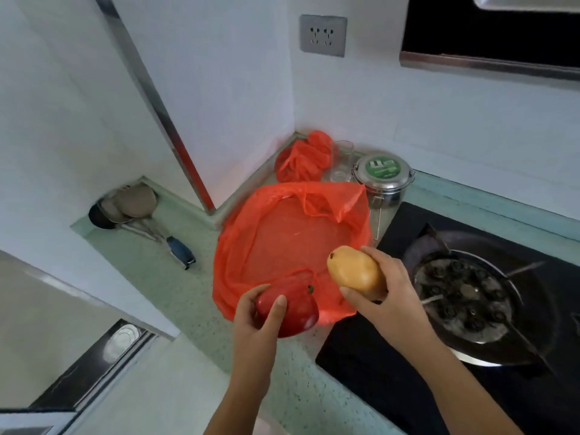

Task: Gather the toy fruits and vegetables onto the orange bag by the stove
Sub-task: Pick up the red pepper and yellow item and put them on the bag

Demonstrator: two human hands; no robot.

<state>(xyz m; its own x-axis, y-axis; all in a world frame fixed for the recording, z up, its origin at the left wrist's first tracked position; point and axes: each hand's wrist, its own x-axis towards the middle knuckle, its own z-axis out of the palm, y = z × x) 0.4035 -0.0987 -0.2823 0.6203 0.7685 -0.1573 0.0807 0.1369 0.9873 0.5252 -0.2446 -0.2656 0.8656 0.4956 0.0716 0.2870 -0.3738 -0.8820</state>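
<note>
Left hand (260,312) clamped on red apple (290,309), right hand (387,296) clamped on mango (354,271), both over near edge of orange bag (282,233) on counter (175,287). Risk: round fruit rolls off slick plastic toward stove (470,296).

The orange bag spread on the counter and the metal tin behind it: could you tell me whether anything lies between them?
In the head view nothing lies between them: the orange bag's far right edge reaches the metal tin, seemingly overlapping its base.
</note>
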